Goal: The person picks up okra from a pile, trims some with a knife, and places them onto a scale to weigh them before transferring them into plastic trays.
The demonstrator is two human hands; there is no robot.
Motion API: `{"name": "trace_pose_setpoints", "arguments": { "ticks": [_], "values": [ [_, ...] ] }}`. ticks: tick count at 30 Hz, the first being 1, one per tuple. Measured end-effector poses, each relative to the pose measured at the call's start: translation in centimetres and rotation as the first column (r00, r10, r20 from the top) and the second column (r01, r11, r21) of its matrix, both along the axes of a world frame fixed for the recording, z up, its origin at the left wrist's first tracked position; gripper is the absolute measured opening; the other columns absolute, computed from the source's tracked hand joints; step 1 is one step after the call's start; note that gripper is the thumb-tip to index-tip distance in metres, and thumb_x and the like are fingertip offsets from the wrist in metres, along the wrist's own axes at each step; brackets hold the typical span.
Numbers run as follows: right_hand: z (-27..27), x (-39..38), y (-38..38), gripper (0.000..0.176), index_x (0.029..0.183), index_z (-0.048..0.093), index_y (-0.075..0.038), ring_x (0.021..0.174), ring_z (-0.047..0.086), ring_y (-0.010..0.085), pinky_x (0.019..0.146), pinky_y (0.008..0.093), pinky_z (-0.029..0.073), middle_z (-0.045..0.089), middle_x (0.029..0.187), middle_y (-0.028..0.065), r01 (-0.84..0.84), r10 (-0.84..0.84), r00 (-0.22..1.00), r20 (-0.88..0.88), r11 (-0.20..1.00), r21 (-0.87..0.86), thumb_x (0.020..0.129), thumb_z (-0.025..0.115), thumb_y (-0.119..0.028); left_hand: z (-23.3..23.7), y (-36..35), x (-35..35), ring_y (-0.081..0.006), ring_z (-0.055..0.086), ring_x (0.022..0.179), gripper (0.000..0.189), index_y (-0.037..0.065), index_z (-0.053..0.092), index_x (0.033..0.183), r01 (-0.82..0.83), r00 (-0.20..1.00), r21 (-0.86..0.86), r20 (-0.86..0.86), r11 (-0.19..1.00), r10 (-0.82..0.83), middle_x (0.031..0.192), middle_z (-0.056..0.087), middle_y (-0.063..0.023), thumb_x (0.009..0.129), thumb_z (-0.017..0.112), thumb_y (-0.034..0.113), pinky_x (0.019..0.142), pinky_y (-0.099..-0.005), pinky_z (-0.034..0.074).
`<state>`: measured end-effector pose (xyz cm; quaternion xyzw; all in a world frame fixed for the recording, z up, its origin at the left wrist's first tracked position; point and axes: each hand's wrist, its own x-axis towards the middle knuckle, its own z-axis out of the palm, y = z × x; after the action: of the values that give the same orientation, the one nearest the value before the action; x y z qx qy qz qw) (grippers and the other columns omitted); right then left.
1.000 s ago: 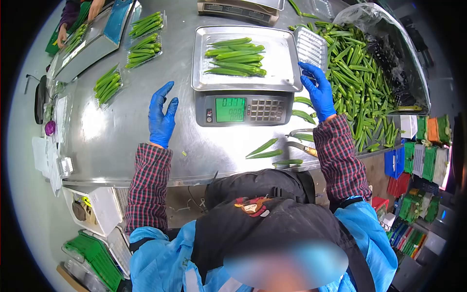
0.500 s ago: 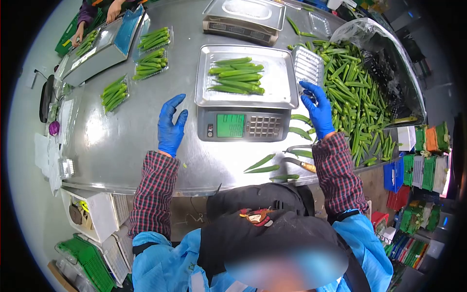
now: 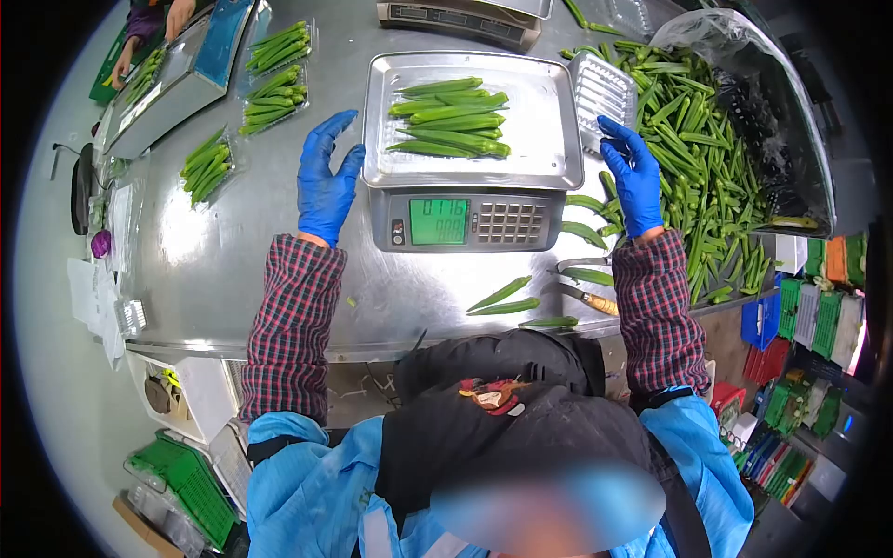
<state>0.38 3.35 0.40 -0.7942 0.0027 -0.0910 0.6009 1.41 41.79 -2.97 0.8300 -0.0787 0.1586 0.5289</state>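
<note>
On tray [image 3: 541, 112]: okra pods [image 3: 451, 118] | left hand [image 3: 326, 181]: open, beside tray | right hand [image 3: 636, 181]: open, near punnet [image 3: 600, 88]

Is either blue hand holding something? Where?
The left hand is empty. The right hand is by the plastic tray; whether it grips its edge, I can't tell.

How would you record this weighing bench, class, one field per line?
Left hand: open, beside the scale
Right hand: near the clear tray, contact unclear
Scale: display lit green
Scale pan: holds an okra bunch
Packed trays: three, left of the scale
Okra pile: right of the scale
Near edge: wooden-handled blade, loose pods
</note>
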Motion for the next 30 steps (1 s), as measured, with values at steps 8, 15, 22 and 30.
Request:
{"name": "trace_pose_setpoints", "arguments": {
  "ticks": [8,15,22,30],
  "values": [
    [-1.8,1.0,7.3,0.044,0.113,0.063,-0.014,0.087,0.058,0.0206,0.078,0.0299,0.047,0.060,0.099,0.0057,-0.151,0.202,0.974,0.104,0.919,-0.365,0.071,0.069,-0.004,-1.9,-1.7,1.6,-0.0259,0.056,0.104,0.043,0.013,0.063,0.111,0.036,0.996,0.203,0.070,0.978,-0.051,0.111,0.060,-0.0082,0.072,0.064,-0.005,0.093,-0.0349,0.043],
    [-3.7,4.3,10.2,0.033,0.102,0.065,-0.010,0.080,0.061,0.0198,0.074,0.0294,0.049,0.063,0.092,0.0068,-0.323,0.317,0.944,-0.093,0.826,-0.462,0.070,0.075,-0.009,-2.7,-2.7,4.2,-0.0259,0.059,0.081,0.027,0.014,0.071,0.092,0.087,0.984,0.360,0.112,0.929,-0.135,0.083,0.066,-0.0057,0.067,0.070,0.003,0.078,-0.0353,0.045],
    [-4.5,4.8,10.3,0.018,0.089,0.066,-0.009,0.069,0.062,0.0187,0.063,0.0296,0.049,0.064,0.082,0.0054,-0.115,0.190,0.978,0.090,0.843,-0.526,0.076,0.073,-0.019,-3.1,-2.1,4.8,-0.0224,0.056,0.078,0.018,0.017,0.070,0.085,0.115,0.974,0.440,0.126,0.891,-0.188,0.077,0.062,-0.0011,0.068,0.072,0.011,0.075,-0.0347,0.040],
    [-3.1,6.7,9.6,0.011,0.086,0.067,-0.011,0.077,0.060,0.0257,0.067,0.0372,0.047,0.060,0.081,0.0069,0.046,0.088,0.965,0.246,0.870,-0.490,0.075,0.069,-0.013,-0.4,-4.4,4.7,-0.0291,0.057,0.097,0.035,0.012,0.063,0.110,0.109,0.959,0.319,0.215,0.942,-0.184,0.104,0.063,-0.0093,0.076,0.069,0.014,0.089,-0.0401,0.042]
  ]
}}
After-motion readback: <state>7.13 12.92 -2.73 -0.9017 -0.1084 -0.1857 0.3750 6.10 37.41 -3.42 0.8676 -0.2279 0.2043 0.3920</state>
